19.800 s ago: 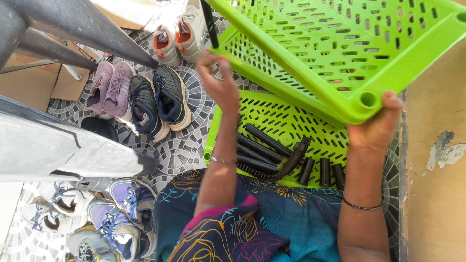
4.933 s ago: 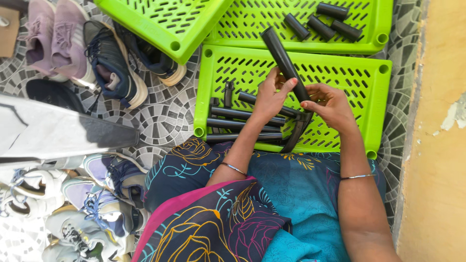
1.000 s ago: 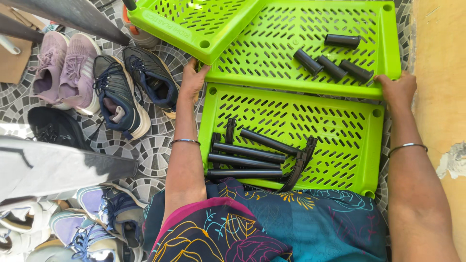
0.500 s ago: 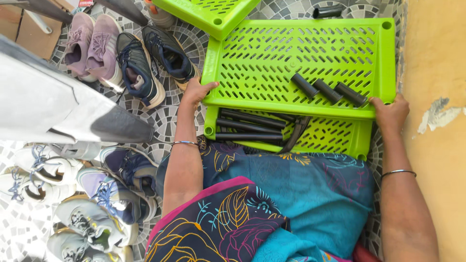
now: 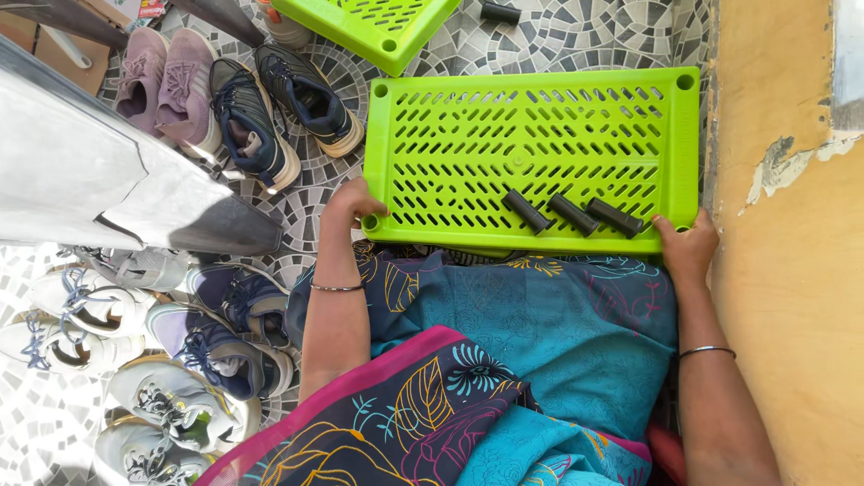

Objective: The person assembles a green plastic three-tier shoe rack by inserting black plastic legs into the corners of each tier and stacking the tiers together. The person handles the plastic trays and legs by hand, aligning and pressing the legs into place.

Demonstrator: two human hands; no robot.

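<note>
my left hand point(image 5: 353, 200) and right hand point(image 5: 686, 248) each grip a near corner of the green slotted shelf point(image 5: 531, 117), fingers curled under and hidden. three black tubes point(image 5: 573, 214) lie on it; my lap hides whatever's underneath.

Bright daylight, sharp focus, soft shadows, slight wide-angle bending at edges

The slotted green shelf panel point(image 5: 531, 135) looked like smooth, slightly glossy plastic; the three black tubes point(image 5: 573, 214) on it were matt plastic. The floor point(image 5: 576, 36) was patterned mosaic tile, and the right wall point(image 5: 792, 270) showed rough, flaking paint.
</note>
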